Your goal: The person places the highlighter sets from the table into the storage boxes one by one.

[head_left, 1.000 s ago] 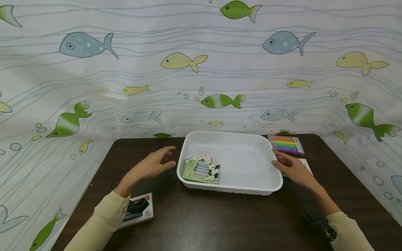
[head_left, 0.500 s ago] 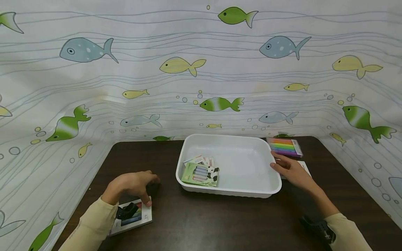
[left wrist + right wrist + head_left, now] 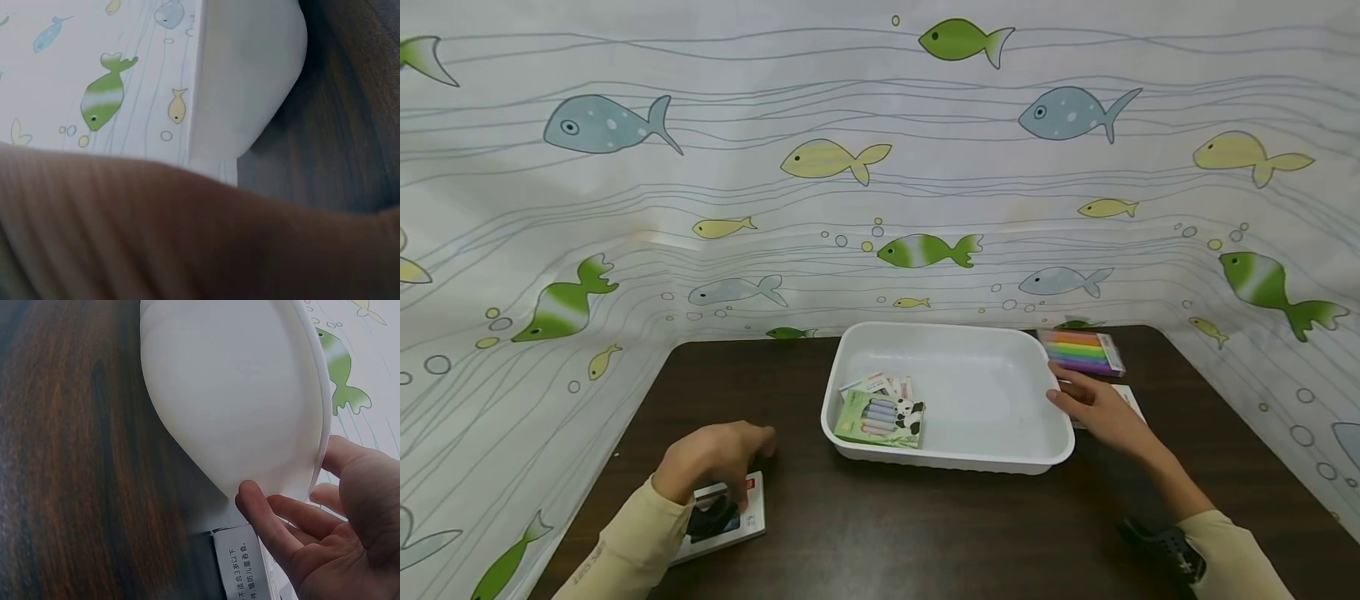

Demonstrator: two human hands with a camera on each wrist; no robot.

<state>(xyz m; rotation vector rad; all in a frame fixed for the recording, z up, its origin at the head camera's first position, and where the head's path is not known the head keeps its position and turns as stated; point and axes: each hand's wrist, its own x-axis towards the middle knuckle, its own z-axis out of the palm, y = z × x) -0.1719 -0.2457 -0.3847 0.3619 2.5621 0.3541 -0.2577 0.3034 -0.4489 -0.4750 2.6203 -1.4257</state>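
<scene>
I see the left hand (image 3: 715, 454) bent down over a white box (image 3: 749, 527), which lies under it and sticks out past the thumb. I can't tell if the fingers pinch the box or just hang over it; my left wrist view hides the fingertips.

The right hand (image 3: 1105, 408) pinches the edge of the white tray (image 3: 988, 400), with a finger on the outside wall. The tray sits to the left of this grip. Inside, far from this grip, I see a green panda pack (image 3: 880, 418) lying in front of some small packs (image 3: 874, 382).

Just under the right hand is a box with black writing (image 3: 240, 556). A rainbow pack (image 3: 1078, 350) lies just past the fingers on the brown table (image 3: 910, 533).
</scene>
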